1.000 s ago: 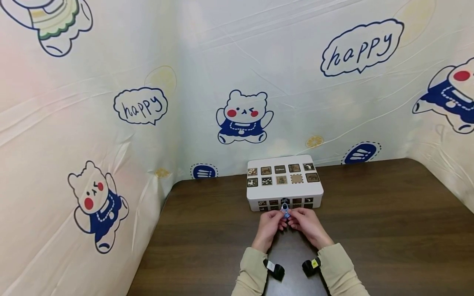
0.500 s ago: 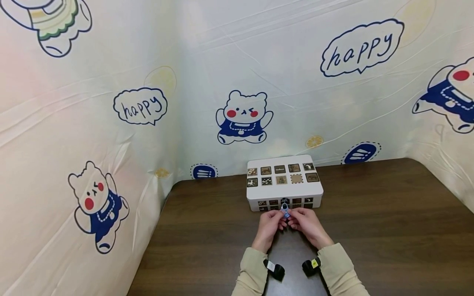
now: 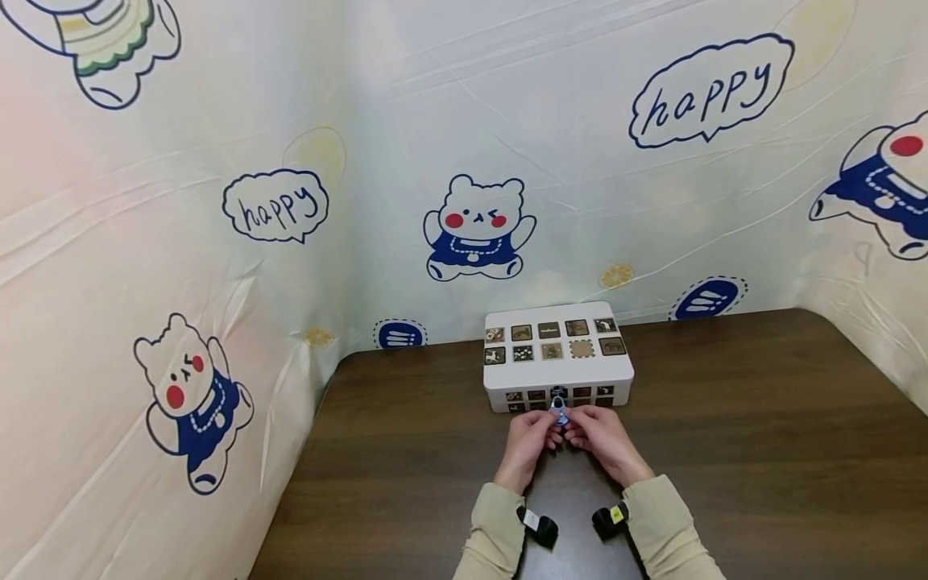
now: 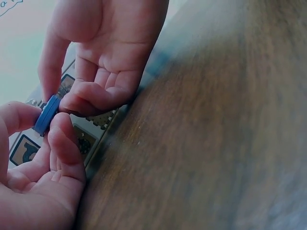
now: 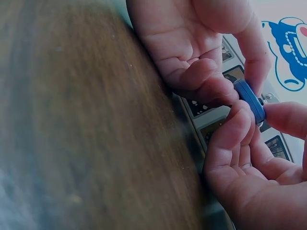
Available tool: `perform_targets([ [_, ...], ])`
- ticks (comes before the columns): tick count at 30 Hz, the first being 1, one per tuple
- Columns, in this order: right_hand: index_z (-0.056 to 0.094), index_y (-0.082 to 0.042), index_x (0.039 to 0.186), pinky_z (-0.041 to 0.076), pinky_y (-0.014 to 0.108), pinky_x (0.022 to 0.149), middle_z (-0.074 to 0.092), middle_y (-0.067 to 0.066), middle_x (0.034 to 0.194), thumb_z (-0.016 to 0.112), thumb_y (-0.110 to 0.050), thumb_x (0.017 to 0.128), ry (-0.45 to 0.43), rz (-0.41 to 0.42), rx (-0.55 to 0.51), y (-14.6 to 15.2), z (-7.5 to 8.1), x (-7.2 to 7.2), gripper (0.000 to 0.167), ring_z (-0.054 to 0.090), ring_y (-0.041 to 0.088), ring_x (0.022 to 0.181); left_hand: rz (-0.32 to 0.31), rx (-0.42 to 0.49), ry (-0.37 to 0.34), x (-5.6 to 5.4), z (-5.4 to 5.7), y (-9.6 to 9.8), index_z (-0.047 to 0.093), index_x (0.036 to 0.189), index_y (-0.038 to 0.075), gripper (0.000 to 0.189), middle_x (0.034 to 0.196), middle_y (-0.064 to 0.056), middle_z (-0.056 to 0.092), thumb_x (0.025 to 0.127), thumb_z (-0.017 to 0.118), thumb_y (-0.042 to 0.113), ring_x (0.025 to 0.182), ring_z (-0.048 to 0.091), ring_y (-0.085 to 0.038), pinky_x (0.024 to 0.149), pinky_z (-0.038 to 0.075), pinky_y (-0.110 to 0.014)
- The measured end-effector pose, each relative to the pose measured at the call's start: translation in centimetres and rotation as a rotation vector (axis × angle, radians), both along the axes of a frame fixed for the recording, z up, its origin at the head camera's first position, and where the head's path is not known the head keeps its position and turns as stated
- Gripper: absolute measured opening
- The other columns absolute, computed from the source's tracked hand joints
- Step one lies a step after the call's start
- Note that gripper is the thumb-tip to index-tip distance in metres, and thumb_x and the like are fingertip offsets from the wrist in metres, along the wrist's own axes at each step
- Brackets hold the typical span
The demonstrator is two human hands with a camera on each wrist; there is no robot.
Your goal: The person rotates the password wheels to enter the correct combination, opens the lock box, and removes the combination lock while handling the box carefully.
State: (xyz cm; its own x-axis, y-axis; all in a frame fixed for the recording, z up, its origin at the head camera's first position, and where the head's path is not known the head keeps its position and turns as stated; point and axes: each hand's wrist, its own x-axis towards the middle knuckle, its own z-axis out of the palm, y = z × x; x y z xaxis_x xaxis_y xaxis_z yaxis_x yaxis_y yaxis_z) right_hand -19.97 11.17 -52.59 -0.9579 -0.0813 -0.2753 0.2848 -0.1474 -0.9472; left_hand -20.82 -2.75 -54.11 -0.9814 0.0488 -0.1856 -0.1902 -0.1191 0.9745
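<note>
A small blue padlock (image 3: 559, 416) is at the front clasp (image 3: 558, 392) of a white box (image 3: 544, 374) printed with brown and black picture squares. My left hand (image 3: 528, 445) pinches the padlock from the left between thumb and fingers. From the right, my right hand (image 3: 602, 441) pinches it too. Up close in the left wrist view, the blue padlock body (image 4: 47, 115) sits between the fingertips of both hands. The right wrist view shows the padlock's blue edge (image 5: 250, 101) as well. Whether its shackle is closed cannot be made out.
A dark wooden table (image 3: 406, 451) carries the box, whose lid is down. Behind it hangs a pale curtain (image 3: 391, 242) with bear and "happy" prints, close to the box's back. Black wrist cameras are strapped over both beige sleeves (image 3: 663, 515).
</note>
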Motion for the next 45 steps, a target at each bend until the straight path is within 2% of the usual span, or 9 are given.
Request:
perform_targets([
  [9,0.055,0.008,0.108,0.051,0.018,0.06,0.06,-0.002,0.079,0.052,-0.006,0.095,0.028,-0.005,0.002,0.2,0.1,-0.1,0.019,0.059,0.006,0.067,-0.022,0.002,0.014,-0.1,-0.1,0.0,0.067,0.09,-0.006,0.018,0.067,0.0,0.06,0.087,0.061,0.011,0.052,0.055,-0.005,0.048,0.044,-0.017],
  [16,0.052,0.01,0.111,0.051,0.019,0.061,0.062,-0.002,0.08,0.054,-0.005,0.094,0.042,0.018,0.009,0.3,0.6,0.0,0.023,0.059,0.007,0.068,-0.01,0.003,0.009,0.0,-0.1,0.1,0.068,0.089,-0.007,0.019,0.067,-0.001,0.059,0.087,0.063,0.012,0.051,0.055,-0.006,0.047,0.043,-0.017],
  [26,0.053,0.011,0.111,0.052,0.018,0.062,0.063,-0.003,0.081,0.056,-0.006,0.094,0.051,0.04,0.003,0.5,0.8,0.2,0.025,0.059,0.005,0.068,-0.022,-0.044,0.006,0.0,0.1,0.3,0.069,0.09,-0.005,0.02,0.066,0.002,0.06,0.088,0.064,0.015,0.051,0.055,-0.005,0.047,0.043,-0.017],
  [36,0.054,0.011,0.112,0.053,0.019,0.062,0.064,-0.003,0.08,0.059,-0.007,0.093,0.057,0.026,0.013,0.8,0.9,0.1,0.026,0.061,0.006,0.069,-0.075,-0.077,-0.01,-0.7,0.3,0.5,0.071,0.088,-0.004,0.021,0.06,0.004,0.059,0.086,0.061,0.015,0.05,0.056,-0.006,0.047,0.043,-0.018],
  [45,0.053,0.013,0.116,0.053,0.02,0.063,0.066,0.0,0.084,0.057,-0.006,0.094,0.065,0.042,0.024,0.7,0.8,0.2,0.029,0.061,0.006,0.07,-0.119,-0.074,-0.048,-1.0,0.4,0.0,0.071,0.088,-0.004,0.022,0.063,0.002,0.061,0.087,0.061,0.016,0.048,0.056,-0.006,0.045,0.043,-0.018],
])
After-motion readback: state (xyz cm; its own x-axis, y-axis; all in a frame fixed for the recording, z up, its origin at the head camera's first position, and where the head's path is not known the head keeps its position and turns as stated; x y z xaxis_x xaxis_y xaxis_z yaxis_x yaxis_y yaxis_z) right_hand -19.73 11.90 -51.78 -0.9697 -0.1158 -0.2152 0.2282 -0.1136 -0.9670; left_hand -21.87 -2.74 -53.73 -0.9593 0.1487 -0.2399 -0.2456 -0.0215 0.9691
